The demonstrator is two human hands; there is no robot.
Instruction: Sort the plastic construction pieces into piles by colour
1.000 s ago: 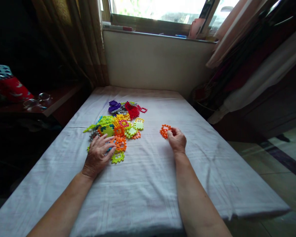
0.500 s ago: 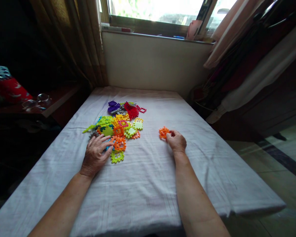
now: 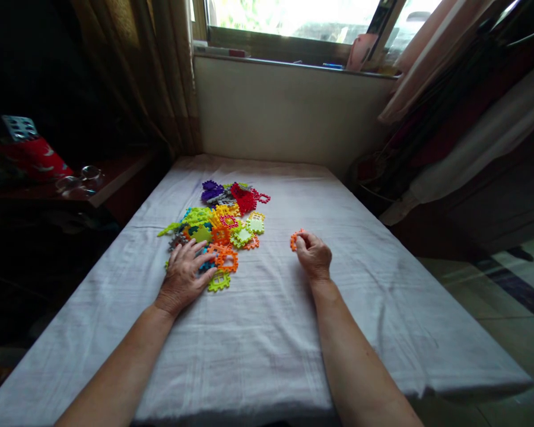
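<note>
My left hand (image 3: pixel 187 276) rests with fingers spread over the near left side of a heap of notched plastic building tiles. Beside its thumb lie an orange window tile (image 3: pixel 228 260) and a lime-green window tile (image 3: pixel 219 281); blue tiles show between the fingers. To the right, apart from the heap, my right hand (image 3: pixel 315 255) has its fingers curled and pinched on an orange building tile (image 3: pixel 293 240), which they partly cover. At the heap's far end are purple tiles (image 3: pixel 211 191) and red tiles (image 3: pixel 244 198).
A white cloth (image 3: pixel 258 344) with creases covers the table. On the left, eyeglasses (image 3: pixel 82 182) and a red item (image 3: pixel 44 160) sit on a dark side surface. Behind the table is a wall below a window (image 3: pixel 289 21). Clothes (image 3: pixel 463 148) hang at the right.
My right hand has shifted slightly left over the orange tile, hiding more of it. My left hand stays spread at the heap. The whole view has swung a little.
</note>
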